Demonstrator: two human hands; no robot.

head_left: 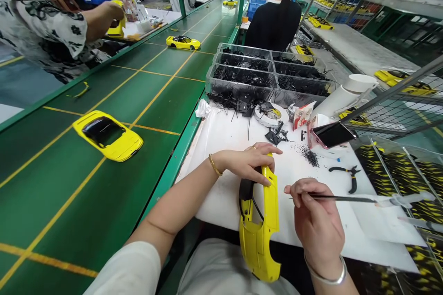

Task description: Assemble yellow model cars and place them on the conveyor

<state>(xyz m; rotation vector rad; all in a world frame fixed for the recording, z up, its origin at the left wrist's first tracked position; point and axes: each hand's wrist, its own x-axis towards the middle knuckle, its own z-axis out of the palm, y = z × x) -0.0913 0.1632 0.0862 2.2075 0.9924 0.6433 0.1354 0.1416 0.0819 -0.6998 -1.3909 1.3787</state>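
Note:
My left hand (254, 162) grips the far end of a yellow toy car body (256, 244), which stands tilted on its side at the table's front edge. Black trim shows along its window opening. Right of the body, my right hand (316, 212) pinches a thin dark tool (342, 198), whose shaft points to the right. The tool's tip is apart from the car body. Beyond my hands, tiny black pieces (311, 156) lie scattered on the white table (221, 147), with larger black parts (275, 134) behind them. Black-handled pliers (351, 176) rest to the right.
Clear bins (242, 83) of black parts stand at the back, near a phone (334, 135) and a white bottle (353, 90). Left, a green conveyor (114, 193) carries yellow cars (107, 136). A person (51, 23) works across it; another person (273, 18) sits ahead.

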